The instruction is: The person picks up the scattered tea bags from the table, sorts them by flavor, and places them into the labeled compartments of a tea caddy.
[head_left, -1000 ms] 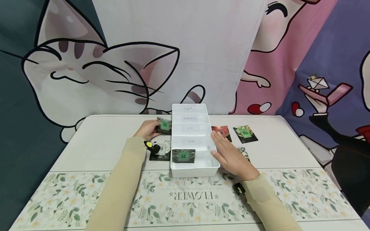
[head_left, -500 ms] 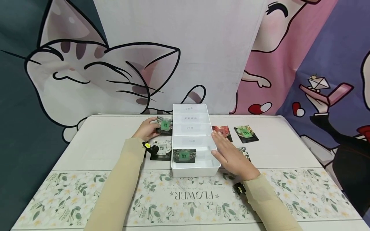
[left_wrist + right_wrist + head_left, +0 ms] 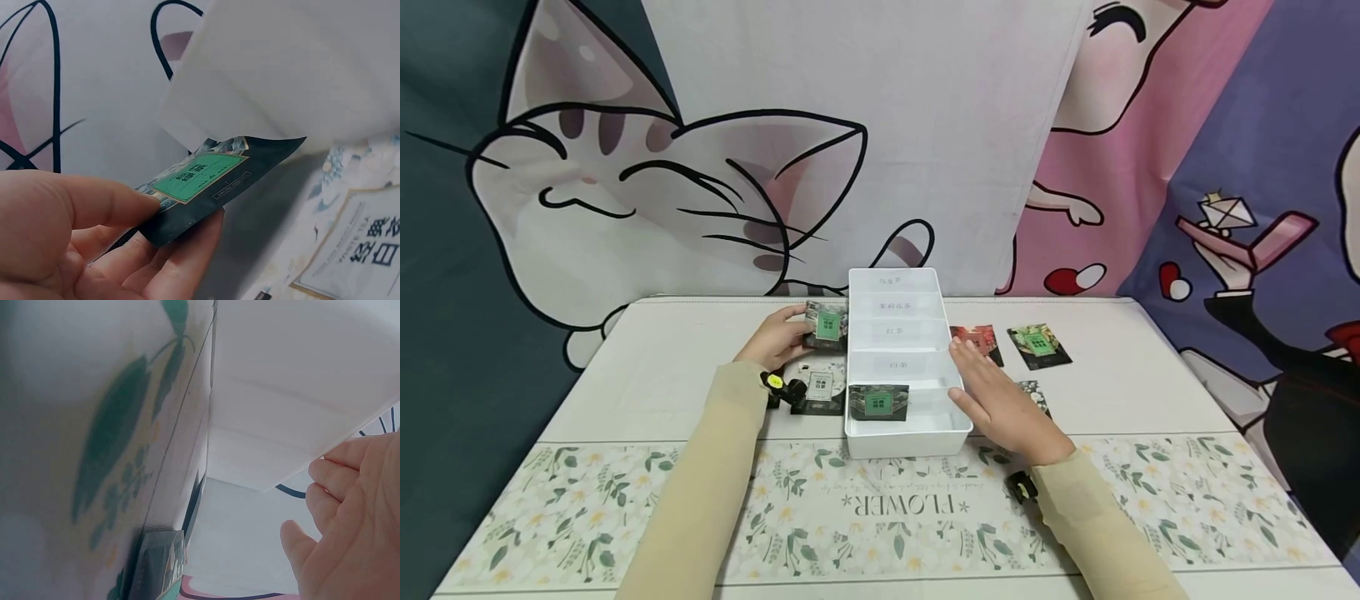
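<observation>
My left hand (image 3: 775, 337) pinches a dark tea sachet (image 3: 826, 327) with a green label, thumb above and fingers beneath. The left wrist view shows this sachet tilted, close beside the wall of the white box (image 3: 275, 69). In the head view the long divided box (image 3: 908, 446) stands between my hands, and another green-labelled sachet (image 3: 878, 403) is in its nearest compartment. My right hand (image 3: 1003, 408) rests along the box's right rim, fingers straight and holding nothing. Below my left hand lies a white-flowered sachet (image 3: 820, 387), its label reading "white tea" in the left wrist view.
Right of the box lie a red sachet (image 3: 988, 342), partly behind my right fingers, and a green-labelled colourful one (image 3: 1039, 347). A third sachet (image 3: 1034, 393) is mostly hidden by my right hand. Printed paper labels (image 3: 892, 332) mark the box's compartments. A cartoon curtain hangs behind the table.
My left wrist has shifted slightly left, with the sachet still pinched beside the box. The right hand keeps its place on the rim.
</observation>
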Tool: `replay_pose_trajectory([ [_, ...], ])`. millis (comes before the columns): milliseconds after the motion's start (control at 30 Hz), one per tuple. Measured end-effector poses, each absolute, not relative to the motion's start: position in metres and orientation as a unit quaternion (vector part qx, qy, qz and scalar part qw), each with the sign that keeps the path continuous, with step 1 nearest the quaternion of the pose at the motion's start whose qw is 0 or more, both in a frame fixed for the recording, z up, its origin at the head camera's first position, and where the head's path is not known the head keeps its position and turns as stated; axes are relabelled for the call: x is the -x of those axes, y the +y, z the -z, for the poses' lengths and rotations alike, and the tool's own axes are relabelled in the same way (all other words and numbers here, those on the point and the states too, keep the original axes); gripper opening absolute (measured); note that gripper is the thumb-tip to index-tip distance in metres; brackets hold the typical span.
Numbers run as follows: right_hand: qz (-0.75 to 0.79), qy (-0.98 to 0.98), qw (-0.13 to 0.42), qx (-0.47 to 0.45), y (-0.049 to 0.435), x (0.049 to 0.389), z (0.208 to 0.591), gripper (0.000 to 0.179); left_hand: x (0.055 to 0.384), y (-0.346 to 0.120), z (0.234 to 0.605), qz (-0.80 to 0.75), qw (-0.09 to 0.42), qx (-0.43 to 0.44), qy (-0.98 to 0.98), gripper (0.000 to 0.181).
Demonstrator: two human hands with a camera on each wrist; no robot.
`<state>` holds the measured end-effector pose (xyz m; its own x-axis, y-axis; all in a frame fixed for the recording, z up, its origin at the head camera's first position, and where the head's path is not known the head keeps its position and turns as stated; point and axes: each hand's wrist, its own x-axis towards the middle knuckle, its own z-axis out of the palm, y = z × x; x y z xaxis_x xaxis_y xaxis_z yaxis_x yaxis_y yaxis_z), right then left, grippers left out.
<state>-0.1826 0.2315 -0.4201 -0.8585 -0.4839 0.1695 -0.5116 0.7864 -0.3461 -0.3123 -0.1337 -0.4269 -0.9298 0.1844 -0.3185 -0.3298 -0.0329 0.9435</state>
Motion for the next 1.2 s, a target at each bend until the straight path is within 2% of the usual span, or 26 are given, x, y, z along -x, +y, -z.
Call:
replay_pose_trajectory([
  [867, -0.191, -0.945, 0.03, -0.262, 0.231, 0.183, 0.419, 0.068, 0.294, -0.146, 0.419, -0.77, 0.145, 0.054, 0.619, 0.062],
  [1200, -0.189, -0.945, 0.036, -0.263, 0.23, 0.182, 0.419, 0.068, 0.282, -0.141, 0.41, -0.782, 0.115, 0.032, 0.612, 0.063],
])
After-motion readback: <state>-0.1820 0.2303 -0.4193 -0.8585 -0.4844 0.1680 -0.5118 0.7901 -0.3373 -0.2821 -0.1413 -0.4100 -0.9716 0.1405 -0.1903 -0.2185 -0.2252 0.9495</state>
